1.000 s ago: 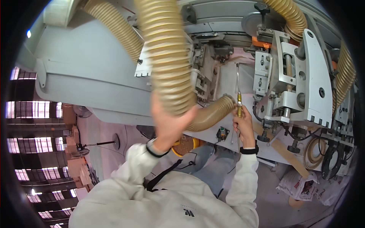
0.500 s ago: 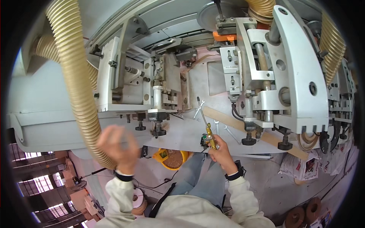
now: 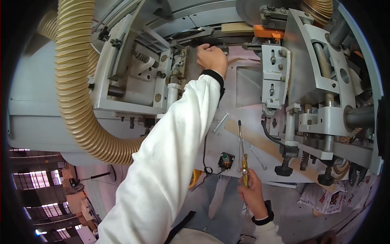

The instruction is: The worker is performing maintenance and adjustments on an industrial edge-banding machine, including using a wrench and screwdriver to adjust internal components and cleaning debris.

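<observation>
My left hand (image 3: 212, 59) is reaching far forward into the gap between the two machine units, its fingers curled beside dark metal parts at the back. Whatever they grip, if anything, is hidden. My right hand (image 3: 253, 192), lower down by the table's front edge, is closed around a brass-coloured air blow gun (image 3: 244, 166). The gun's long thin nozzle points away from me over the tabletop. A small switch box with a green button (image 3: 226, 161) sits at the table edge, left of the blow gun. My left sleeve covers part of the left unit.
Wrenches (image 3: 257, 157) and a long wooden strip (image 3: 264, 140) lie on the tabletop. The left machine unit (image 3: 134, 103) and right unit (image 3: 313, 81) flank the gap, with black knobs (image 3: 284, 166) jutting forward. A ribbed hose (image 3: 77, 89) curves down at left. A yellow container (image 3: 196, 177) is partly hidden.
My left hand has swung from the lower left, by the hose, forward and right into the machine gap. My right hand, still holding the blow gun, is lower and farther right. The view has shifted.
</observation>
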Demonstrator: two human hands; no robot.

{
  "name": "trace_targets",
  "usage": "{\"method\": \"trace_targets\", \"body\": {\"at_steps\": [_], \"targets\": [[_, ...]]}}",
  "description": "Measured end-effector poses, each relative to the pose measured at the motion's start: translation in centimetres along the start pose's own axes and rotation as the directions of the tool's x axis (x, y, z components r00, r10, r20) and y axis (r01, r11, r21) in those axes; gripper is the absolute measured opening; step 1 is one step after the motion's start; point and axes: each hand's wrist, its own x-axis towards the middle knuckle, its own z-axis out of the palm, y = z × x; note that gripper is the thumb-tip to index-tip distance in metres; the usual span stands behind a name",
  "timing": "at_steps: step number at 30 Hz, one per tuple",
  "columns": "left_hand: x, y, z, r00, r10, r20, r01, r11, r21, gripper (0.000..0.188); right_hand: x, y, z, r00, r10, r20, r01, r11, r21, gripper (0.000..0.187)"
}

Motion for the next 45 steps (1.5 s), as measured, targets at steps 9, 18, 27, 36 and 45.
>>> {"method": "trace_targets", "body": {"at_steps": [9, 18, 27, 36, 45], "targets": [[1.7, -1.8, 1.0, 0.955, -0.233, 0.183, 0.296, 0.780, -0.551, 0.015, -0.2, 2.2, -1.5, 0.991, 0.103, -0.080, -0.105, 0.994, -0.018, 0.059], [7.5, -1.8, 1.9, 0.708, -0.447, 0.546, 0.637, 0.072, -0.767, 0.026, -0.5, 1.5, -0.5, 0.989, 0.136, -0.063, -0.135, 0.991, 0.024, 0.061], [7.9, -0.5, 2.2, 0.607, -0.490, 0.626, 0.644, -0.159, -0.749, 0.034, -1.8, 0.8, -0.3, 0.985, 0.157, -0.078, -0.157, 0.988, -0.001, 0.061], [9.5, -0.8, 2.3, 0.519, -0.502, 0.692, 0.636, -0.315, -0.705, 0.036, -2.0, 0.1, 0.2, 0.966, 0.239, -0.100, -0.242, 0.970, -0.015, 0.051], [11.1, 1.2, 1.4, 0.404, -0.657, 0.636, 0.636, -0.298, -0.712, 0.021, -0.8, 1.0, -0.1, 0.984, 0.157, -0.086, -0.162, 0.985, -0.059, 0.060]]}}
